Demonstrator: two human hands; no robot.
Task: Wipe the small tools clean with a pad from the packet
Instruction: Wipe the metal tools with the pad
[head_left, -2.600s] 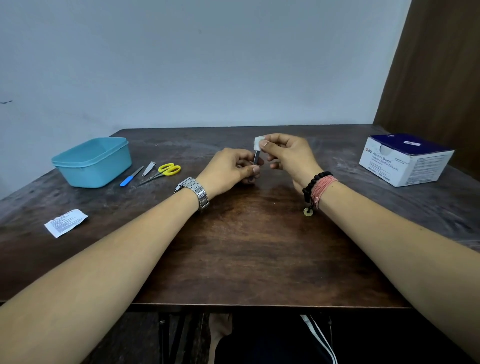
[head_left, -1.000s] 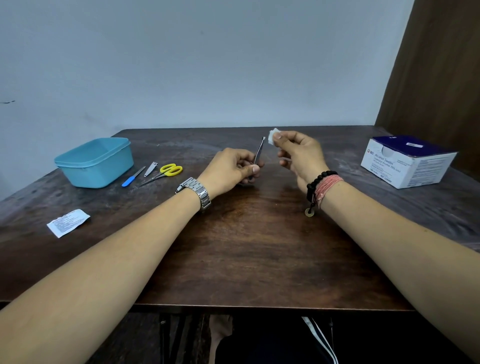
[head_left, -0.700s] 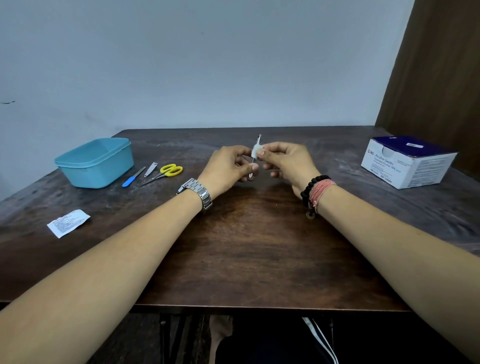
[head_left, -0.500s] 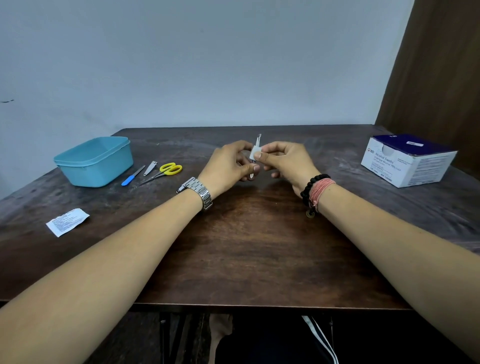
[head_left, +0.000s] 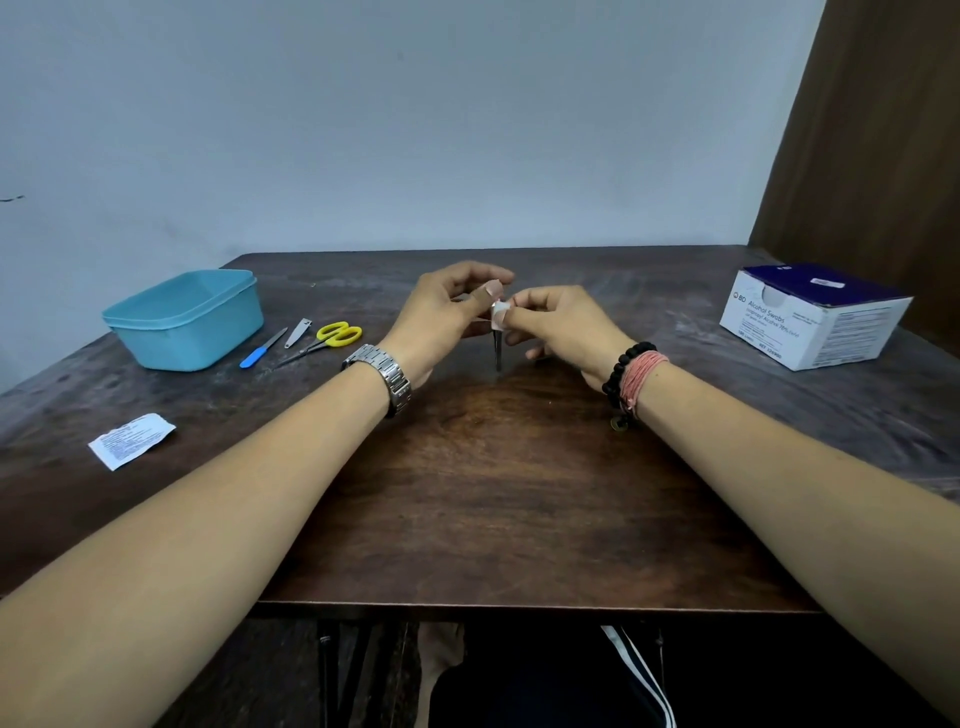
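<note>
Hands meet over the middle of the dark wooden table (head_left: 493, 493). Left hand (head_left: 441, 317), steel watch (head_left: 387, 376) on its wrist, has fingers curled, thumb and forefinger pinching the top of a thin grey metal tool (head_left: 498, 351); looks like tweezers, too small to tell. Tool hangs upright below the fingertips, tip pointing down at the table; cannot tell if it touches. Right hand (head_left: 561, 325), black bead and pink cord bracelets (head_left: 631, 382) on its wrist, pinches a small white folded pad (head_left: 500, 314) between thumb and fingers, pressed against the tool's upper part, just beside the left thumb.

Left of the left hand, near: yellow-handled scissors (head_left: 324, 340), small silver nail clipper (head_left: 297, 332), blue-handled file (head_left: 262, 348), side by side on the table. Further left, touching none of them, a light blue plastic tub (head_left: 182, 319). Nearer the person, left of the left forearm, a torn white printed packet (head_left: 131, 440) lies flat. Well right of the right hand, a white and dark blue alcohol swab box (head_left: 813, 317).
</note>
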